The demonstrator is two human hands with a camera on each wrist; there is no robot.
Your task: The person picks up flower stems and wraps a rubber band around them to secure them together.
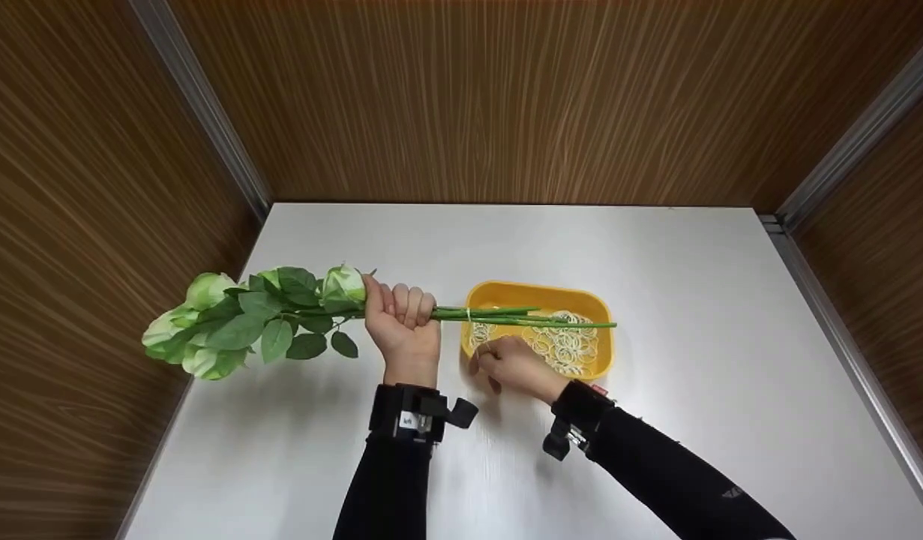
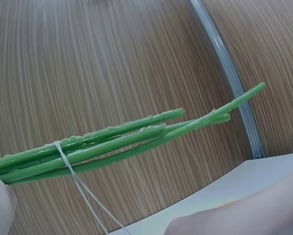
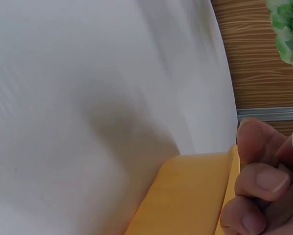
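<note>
Now, with your left hand (image 1: 401,319) gripping the stems (image 1: 521,318), keep the band (image 2: 80,188) taut in your right fingers (image 3: 263,181) while looping it above the tray (image 1: 537,294).

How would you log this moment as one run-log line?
left hand: grips rose stems | right hand: pulls rubber band looped round stems | below: yellow tray of bands

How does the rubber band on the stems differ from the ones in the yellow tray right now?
The rubber band on the stems is looped round the green stems and pulled taut down toward the right hand; the rubber bands in the tray lie slack in a loose pile. The stem band is single and raised off the white table; the tray bands are many, resting inside the yellow tray. All look thin and pale.
</note>
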